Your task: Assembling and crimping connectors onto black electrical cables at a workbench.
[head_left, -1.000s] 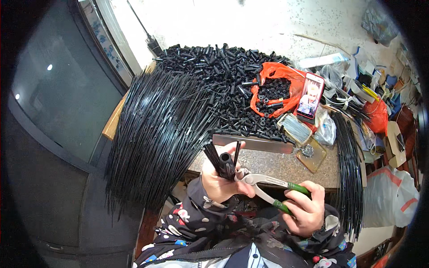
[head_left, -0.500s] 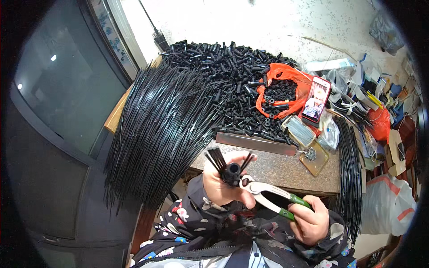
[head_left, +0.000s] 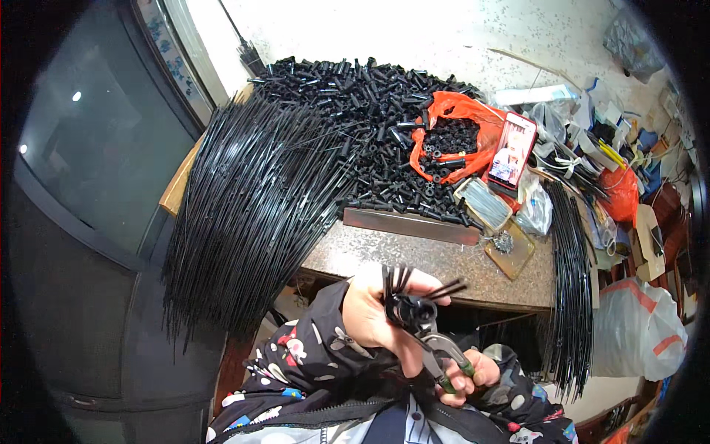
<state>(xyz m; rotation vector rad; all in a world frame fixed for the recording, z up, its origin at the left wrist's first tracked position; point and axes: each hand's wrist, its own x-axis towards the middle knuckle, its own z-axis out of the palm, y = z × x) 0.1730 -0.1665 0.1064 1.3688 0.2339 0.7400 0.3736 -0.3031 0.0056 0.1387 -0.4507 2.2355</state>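
Observation:
My left hand (head_left: 377, 314) grips a small black plastic hub (head_left: 409, 311) with several thin black rods (head_left: 414, 285) fanning up out of it. My right hand (head_left: 473, 374) is closed around the green handles of a pair of pliers (head_left: 436, 348), whose jaws press against the hub from below right. Both hands are close to my chest, in front of the table's near edge. A thick bundle of long black rods (head_left: 251, 207) hangs over the table's left side.
A large heap of short black tubes (head_left: 355, 111) covers the table's back. An orange bag (head_left: 458, 137) holds more of them, beside a red phone (head_left: 514, 152). A dark flat bar (head_left: 410, 224) lies on the stone tabletop (head_left: 414, 259). Clutter and bags fill the right.
Both hands have dropped lower and shifted right. The pliers swung from lying flat to pointing up at the hub, and my right hand moved in under my left.

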